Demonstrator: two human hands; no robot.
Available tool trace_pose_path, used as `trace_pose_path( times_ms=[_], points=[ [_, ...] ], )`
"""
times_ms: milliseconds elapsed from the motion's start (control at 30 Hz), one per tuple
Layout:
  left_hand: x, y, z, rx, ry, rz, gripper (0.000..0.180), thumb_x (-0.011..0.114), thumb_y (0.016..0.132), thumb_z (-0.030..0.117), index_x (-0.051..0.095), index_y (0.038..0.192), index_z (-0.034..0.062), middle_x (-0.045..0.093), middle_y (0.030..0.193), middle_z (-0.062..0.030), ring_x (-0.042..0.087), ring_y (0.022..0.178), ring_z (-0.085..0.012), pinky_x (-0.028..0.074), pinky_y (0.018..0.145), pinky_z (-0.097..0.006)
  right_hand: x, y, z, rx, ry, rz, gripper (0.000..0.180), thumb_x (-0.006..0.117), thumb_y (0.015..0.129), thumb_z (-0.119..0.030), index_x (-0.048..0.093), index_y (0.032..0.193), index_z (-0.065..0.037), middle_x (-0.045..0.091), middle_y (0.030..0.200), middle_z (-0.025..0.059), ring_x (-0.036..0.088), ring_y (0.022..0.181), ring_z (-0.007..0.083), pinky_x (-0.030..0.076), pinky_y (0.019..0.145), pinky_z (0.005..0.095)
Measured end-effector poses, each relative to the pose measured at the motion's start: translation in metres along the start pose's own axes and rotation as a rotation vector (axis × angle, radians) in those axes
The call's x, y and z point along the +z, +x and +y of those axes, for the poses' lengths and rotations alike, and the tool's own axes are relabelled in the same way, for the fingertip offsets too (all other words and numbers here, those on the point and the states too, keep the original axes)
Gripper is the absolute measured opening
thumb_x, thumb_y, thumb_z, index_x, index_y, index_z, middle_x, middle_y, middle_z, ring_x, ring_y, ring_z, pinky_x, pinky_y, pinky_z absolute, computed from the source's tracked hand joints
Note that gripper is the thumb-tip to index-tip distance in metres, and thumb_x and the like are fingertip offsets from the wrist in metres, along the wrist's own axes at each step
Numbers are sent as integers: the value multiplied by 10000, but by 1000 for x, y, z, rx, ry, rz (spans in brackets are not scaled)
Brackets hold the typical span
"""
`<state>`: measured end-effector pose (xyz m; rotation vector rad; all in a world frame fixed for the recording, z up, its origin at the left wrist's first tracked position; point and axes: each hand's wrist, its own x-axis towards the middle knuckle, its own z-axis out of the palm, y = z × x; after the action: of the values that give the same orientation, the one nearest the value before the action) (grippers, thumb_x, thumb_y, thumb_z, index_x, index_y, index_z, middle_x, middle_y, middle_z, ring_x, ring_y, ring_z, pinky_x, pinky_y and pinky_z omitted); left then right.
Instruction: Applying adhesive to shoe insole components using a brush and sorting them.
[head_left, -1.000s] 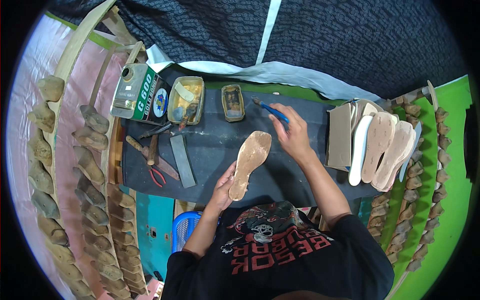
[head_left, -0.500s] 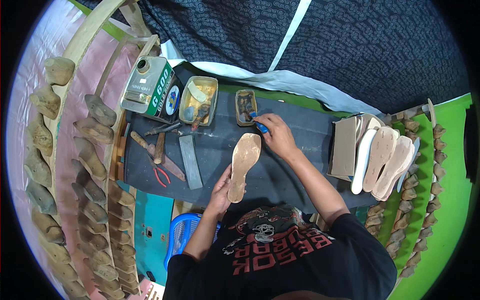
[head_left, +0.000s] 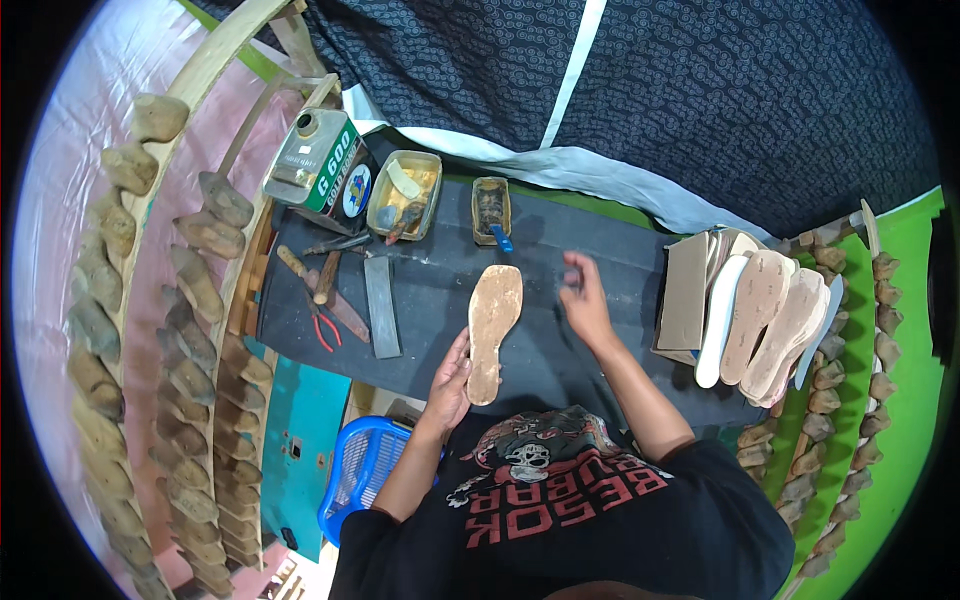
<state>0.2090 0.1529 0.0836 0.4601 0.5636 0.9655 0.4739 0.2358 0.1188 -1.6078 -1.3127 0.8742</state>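
Note:
My left hand (head_left: 449, 388) grips a brown insole (head_left: 493, 325) by its narrow heel end, its broad end pointing away from me over the dark table. My right hand (head_left: 586, 302) hovers over the table to the right of the insole, fingers loosely bent and apart, with nothing in it. Beyond the insole stands a small rectangular tub (head_left: 491, 205) with dark residue inside. A blue-handled brush (head_left: 501, 238) rests in it, its handle over the near rim; its bristles are hard to make out.
A larger tub (head_left: 430, 190) with scraps and a metal can (head_left: 322, 170) stand at the back left. Nearby lie a grey sharpening stone (head_left: 381, 306), red-handled pliers (head_left: 326, 331) and a hammer (head_left: 326, 278). Stacked insoles (head_left: 757, 310) lean at the right; shoe lasts (head_left: 190, 350) line racks on both sides.
My right hand has let go of the blue-handled brush, now left in the small tub, and has drawn back to the right and nearer. The insole stays in my left hand.

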Motion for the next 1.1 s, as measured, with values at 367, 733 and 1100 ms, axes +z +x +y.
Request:
trace_pose_path(
  times_ms=[367, 733, 1100],
  points=[
    [66, -37, -105, 119, 100, 190, 648, 565, 1011, 156, 241, 1565, 73, 398, 1512, -97, 519, 1289, -225, 515, 1012, -417, -25, -143, 41, 422, 769, -722, 572, 404, 1092, -255, 184, 1602, -120, 450, 1498, 105, 510, 1305, 214, 487, 1031, 373],
    [95, -159, -158, 219, 390, 499, 510, 565, 1013, 99, 402, 1493, 37, 624, 1234, -97, 636, 1019, -153, 545, 848, -314, -27, -230, 50, 513, 533, -1201, 501, 358, 1103, -248, 239, 1583, -164, 606, 1155, 121, 694, 740, 178, 587, 558, 277],
    [125, -247, -169, 393, 1165, 682, 743, 402, 864, -32, 182, 1574, -28, 329, 1523, -258, 409, 1325, -395, 297, 1144, -428, 20, -304, 11, -90, 340, -1095, 531, 404, 971, 39, 389, 1495, -48, 515, 1325, 129, 490, 1268, 212, 352, 1112, 325]
  ],
)
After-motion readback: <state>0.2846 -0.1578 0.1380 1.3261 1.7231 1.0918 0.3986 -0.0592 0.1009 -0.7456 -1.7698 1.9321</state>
